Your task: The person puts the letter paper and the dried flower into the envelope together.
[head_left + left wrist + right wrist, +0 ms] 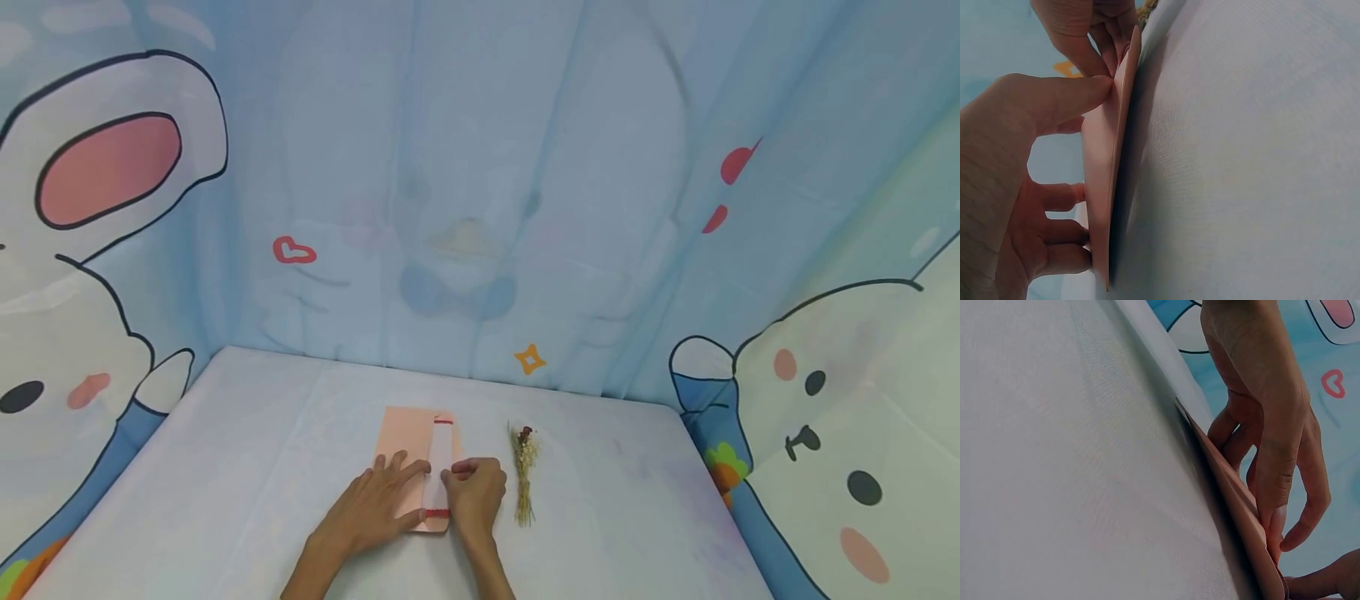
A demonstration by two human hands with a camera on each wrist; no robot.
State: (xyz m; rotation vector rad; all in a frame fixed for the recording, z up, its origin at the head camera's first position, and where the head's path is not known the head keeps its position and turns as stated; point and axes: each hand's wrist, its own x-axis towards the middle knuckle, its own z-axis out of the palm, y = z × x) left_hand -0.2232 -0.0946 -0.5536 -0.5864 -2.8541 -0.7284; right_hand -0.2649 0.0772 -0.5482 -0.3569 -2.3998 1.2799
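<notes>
A pink card or envelope (397,429) lies on the white-covered table, with a white strip (441,450) with red bands at both ends running along its right side. Fingers spread, my left hand (378,504) presses on the card's face, its thumb near the lower red band and its index finger at the strip's left edge. My right hand (480,496) has curled fingers, and its thumb and index finger pinch the strip's right edge. In the left wrist view the card (1100,150) shows edge-on, thin and slightly raised, with the left thumb (1079,97) on it.
A small bunch of dried flowers (522,479) with a dark red bloom lies to the right of my right hand. The white tabletop (615,492) reaches back to a blue cartoon curtain (480,167), which also hangs along both sides.
</notes>
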